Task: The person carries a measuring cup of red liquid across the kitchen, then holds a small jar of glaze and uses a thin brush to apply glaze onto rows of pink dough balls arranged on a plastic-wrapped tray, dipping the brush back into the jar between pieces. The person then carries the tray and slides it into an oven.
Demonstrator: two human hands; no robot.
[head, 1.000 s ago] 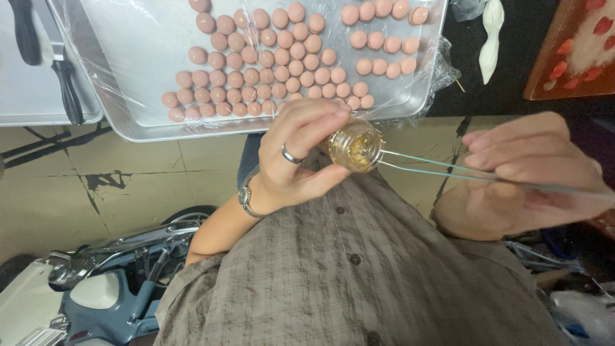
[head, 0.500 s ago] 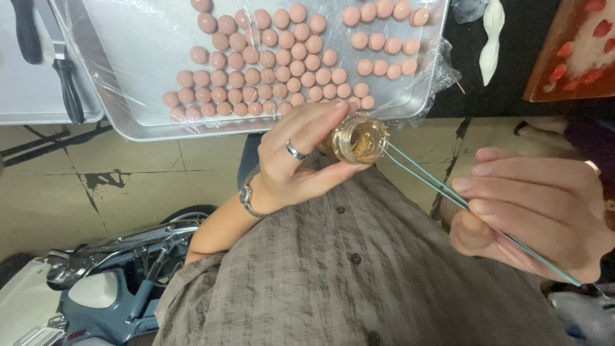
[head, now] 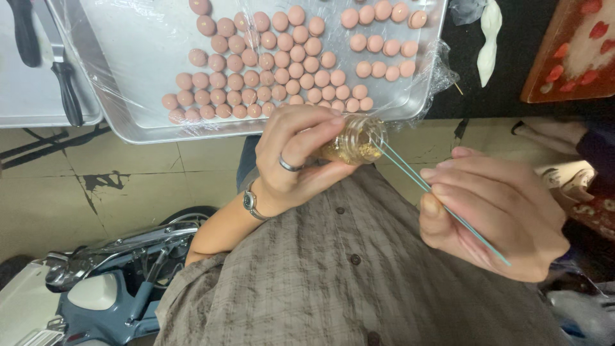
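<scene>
My left hand, with a ring and a wristwatch, grips a small clear jar of gold flakes, tipped on its side with its mouth toward the right. My right hand pinches thin teal tweezers; their tips reach into the jar's mouth. Both hands hover over my brown checked shirt. Just beyond the jar lies a metal tray lined with plastic wrap, carrying several rows of small pink round sweets.
A second tray with black-handled tools sits at the far left. A white piping bag and a wooden board with red petals lie at the right. Below are a tiled floor and a blue-white scooter.
My right hand has dropped lower and swung the tweezers from nearly level to a steep slant, tips still at the jar. The jar has tipped more sideways in my left hand.
</scene>
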